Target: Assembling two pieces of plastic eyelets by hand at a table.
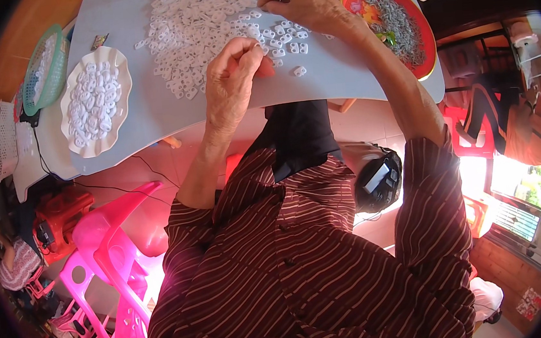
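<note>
Here both hands, L (231, 76) & R (298, 2), pinch small white plastic pieces (196, 21) on grey table (150, 115).

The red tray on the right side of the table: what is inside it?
The red tray holds a heap of small grey metal pieces. Some coloured pattern shows on its floor beside the heap; what lies under the heap is covered and cannot be seen.

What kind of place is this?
Probably a home workroom for small piecework: a grey table heaped with small white plastic pieces, a red tray of grey metal bits, pink plastic chairs.
</note>
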The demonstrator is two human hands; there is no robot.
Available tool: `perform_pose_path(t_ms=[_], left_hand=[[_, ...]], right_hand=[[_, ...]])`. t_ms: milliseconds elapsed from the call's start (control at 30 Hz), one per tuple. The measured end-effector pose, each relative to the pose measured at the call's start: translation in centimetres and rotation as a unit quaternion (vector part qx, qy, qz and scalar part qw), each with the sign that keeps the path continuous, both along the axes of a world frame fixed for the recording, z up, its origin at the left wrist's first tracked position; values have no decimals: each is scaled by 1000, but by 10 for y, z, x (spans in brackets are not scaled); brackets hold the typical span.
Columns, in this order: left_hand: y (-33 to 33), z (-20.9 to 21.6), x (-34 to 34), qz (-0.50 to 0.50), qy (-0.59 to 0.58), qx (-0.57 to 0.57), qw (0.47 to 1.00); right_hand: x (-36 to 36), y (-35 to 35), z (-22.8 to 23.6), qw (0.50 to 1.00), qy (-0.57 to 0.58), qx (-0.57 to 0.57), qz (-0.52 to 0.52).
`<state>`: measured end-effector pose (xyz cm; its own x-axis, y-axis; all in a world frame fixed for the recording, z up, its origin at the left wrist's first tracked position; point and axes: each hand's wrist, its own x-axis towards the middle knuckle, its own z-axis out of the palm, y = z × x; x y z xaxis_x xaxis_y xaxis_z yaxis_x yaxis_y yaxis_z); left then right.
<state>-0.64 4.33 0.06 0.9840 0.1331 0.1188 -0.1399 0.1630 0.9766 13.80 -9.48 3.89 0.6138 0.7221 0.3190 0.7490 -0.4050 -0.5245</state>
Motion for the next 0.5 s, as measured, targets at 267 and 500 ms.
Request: perform_pose_path(t_ms=[267, 500], left_hand=[[-3, 3, -1, -11, -14, -1, 1000], [-3, 8, -4, -12, 3, 16, 1000]], right_hand=[[5, 9, -8, 995, -87, -43, 9], [16, -22, 17, 995, 49, -51, -67]])
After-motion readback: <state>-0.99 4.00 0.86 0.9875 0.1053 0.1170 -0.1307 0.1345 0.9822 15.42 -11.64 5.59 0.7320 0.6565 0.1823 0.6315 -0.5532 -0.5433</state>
